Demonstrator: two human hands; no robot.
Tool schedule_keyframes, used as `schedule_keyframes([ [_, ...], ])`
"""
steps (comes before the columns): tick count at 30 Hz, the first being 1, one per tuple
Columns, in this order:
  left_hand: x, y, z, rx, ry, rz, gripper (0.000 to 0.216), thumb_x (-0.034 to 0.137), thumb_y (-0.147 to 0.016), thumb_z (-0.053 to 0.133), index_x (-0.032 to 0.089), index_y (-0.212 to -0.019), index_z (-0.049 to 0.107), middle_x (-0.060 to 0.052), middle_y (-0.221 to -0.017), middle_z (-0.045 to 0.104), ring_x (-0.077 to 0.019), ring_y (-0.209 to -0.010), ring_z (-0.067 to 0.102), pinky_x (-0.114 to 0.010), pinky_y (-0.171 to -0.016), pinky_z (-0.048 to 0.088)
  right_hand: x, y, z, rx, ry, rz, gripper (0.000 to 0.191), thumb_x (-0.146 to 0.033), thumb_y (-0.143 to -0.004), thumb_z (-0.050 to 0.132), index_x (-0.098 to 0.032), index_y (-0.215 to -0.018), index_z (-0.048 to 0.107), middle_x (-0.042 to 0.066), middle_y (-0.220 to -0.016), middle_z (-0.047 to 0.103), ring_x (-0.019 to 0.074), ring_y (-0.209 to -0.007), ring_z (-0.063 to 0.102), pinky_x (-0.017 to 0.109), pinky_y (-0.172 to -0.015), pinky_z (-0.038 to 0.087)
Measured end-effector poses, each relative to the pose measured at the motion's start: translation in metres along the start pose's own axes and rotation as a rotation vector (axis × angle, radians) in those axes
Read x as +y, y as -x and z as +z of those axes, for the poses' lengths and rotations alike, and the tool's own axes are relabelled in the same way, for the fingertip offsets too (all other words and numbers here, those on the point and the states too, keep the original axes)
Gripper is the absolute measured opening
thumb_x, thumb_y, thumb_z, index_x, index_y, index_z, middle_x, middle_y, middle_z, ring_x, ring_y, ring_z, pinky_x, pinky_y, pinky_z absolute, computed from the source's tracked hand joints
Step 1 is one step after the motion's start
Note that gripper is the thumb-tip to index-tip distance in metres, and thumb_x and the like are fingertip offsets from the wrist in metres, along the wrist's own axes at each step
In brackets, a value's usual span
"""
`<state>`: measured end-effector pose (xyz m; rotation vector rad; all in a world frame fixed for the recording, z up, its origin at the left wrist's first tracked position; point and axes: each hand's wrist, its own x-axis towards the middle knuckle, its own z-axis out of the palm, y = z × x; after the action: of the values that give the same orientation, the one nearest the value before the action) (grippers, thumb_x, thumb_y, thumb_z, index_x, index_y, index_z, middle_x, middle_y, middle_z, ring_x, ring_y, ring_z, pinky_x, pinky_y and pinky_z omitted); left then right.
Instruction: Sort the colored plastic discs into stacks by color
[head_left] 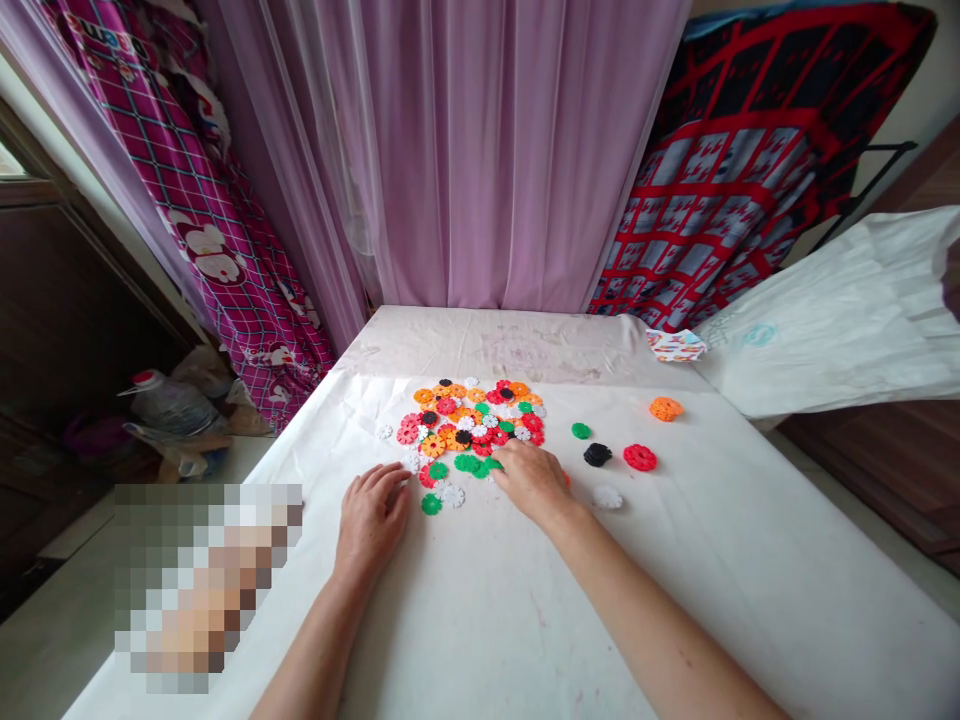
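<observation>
A loose pile of flower-shaped plastic discs (452,434) in red, orange, green, white and black lies on the white-covered table (465,620). My right hand (531,482) reaches to the near right side of the pile, its fingertips closed on a green disc (491,465) beside other green discs (469,463). Left of the pile, my left hand (375,512) rests on the cloth, fingers loosely stretched, close to a white disc (410,462) and holding nothing. To the right are small groups of orange discs (665,408), black discs (598,455), red discs (640,457) and white discs (607,497), plus a green disc (580,431).
A patterned scrap (676,346) and a white bag (847,320) are at the table's far right corner. Purple curtains (495,150) hang behind the table. On the floor at left stands a plastic jug (176,402) among bags. A blurred patch covers the left edge.
</observation>
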<state>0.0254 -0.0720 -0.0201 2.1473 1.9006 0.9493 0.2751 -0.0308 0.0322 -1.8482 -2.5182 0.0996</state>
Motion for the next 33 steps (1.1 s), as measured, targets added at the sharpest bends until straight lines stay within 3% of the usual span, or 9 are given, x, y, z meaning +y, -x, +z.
schedule_keyframes([
  [4,0.000,0.000,0.000,-0.001,0.010,-0.002,0.028,0.035,-0.090,0.046,0.026,-0.101,0.070,-0.005,-0.115,0.071,-0.0251,-0.113,0.060,-0.047,-0.098,0.046,-0.004,0.000,-0.006,0.000,0.026,0.011,0.027,-0.021,-0.093,0.043,-0.021,-0.092,0.070,0.009,-0.099,0.070,0.0216,-0.093,0.063,0.028,-0.072,0.043],
  [7,0.000,0.000,0.000,0.007,0.014,-0.004,0.028,0.035,-0.090,0.046,0.026,-0.101,0.070,-0.005,-0.115,0.071,-0.0254,-0.113,0.060,-0.047,-0.098,0.046,0.010,0.000,-0.016,0.088,-0.031,0.067,0.028,-0.020,-0.092,0.044,-0.022,-0.085,0.071,0.007,-0.095,0.071,0.0192,-0.090,0.064,0.026,-0.069,0.041],
  [13,0.002,0.001,-0.001,-0.009,-0.009,-0.027,0.029,0.036,-0.089,0.047,0.026,-0.102,0.071,-0.005,-0.117,0.070,-0.0261,-0.115,0.059,-0.049,-0.100,0.045,0.094,-0.003,-0.033,0.195,-0.377,0.340,0.017,-0.028,-0.083,0.056,-0.027,-0.088,0.073,0.000,-0.082,0.073,0.0159,-0.074,0.063,0.024,-0.062,0.039],
  [16,0.003,0.000,-0.002,-0.019,-0.011,-0.027,0.030,0.036,-0.089,0.047,0.026,-0.103,0.070,-0.004,-0.117,0.070,-0.0259,-0.115,0.059,-0.049,-0.100,0.045,0.140,-0.011,-0.030,0.192,-0.557,0.418,0.018,-0.028,-0.080,0.058,-0.022,-0.088,0.072,0.001,-0.080,0.072,0.0150,-0.071,0.063,0.022,-0.062,0.042],
  [19,0.002,-0.001,-0.003,-0.024,-0.015,-0.014,0.030,0.037,-0.088,0.047,0.026,-0.103,0.070,-0.004,-0.118,0.070,-0.0262,-0.115,0.059,-0.048,-0.099,0.046,0.168,-0.019,-0.026,0.120,-0.679,0.470,0.019,-0.025,-0.080,0.056,-0.018,-0.088,0.072,0.004,-0.082,0.072,0.0137,-0.068,0.062,0.022,-0.063,0.045],
  [23,-0.003,-0.001,-0.003,-0.026,-0.027,0.011,0.032,0.040,-0.089,0.045,0.026,-0.102,0.071,-0.005,-0.117,0.070,-0.0267,-0.115,0.060,-0.048,-0.098,0.047,0.180,-0.030,-0.022,0.021,-0.674,0.458,0.017,-0.022,-0.079,0.057,-0.016,-0.086,0.071,0.005,-0.084,0.072,0.0129,-0.070,0.061,0.020,-0.063,0.045],
  [33,-0.010,-0.002,-0.001,-0.028,-0.020,0.014,0.036,0.047,-0.088,0.045,0.027,-0.102,0.071,-0.004,-0.117,0.071,-0.0271,-0.115,0.060,-0.048,-0.099,0.047,0.188,-0.046,-0.007,-0.081,-0.509,0.426,0.016,-0.021,-0.075,0.063,-0.018,-0.085,0.074,0.001,-0.080,0.072,0.0127,-0.070,0.060,0.019,-0.060,0.042],
])
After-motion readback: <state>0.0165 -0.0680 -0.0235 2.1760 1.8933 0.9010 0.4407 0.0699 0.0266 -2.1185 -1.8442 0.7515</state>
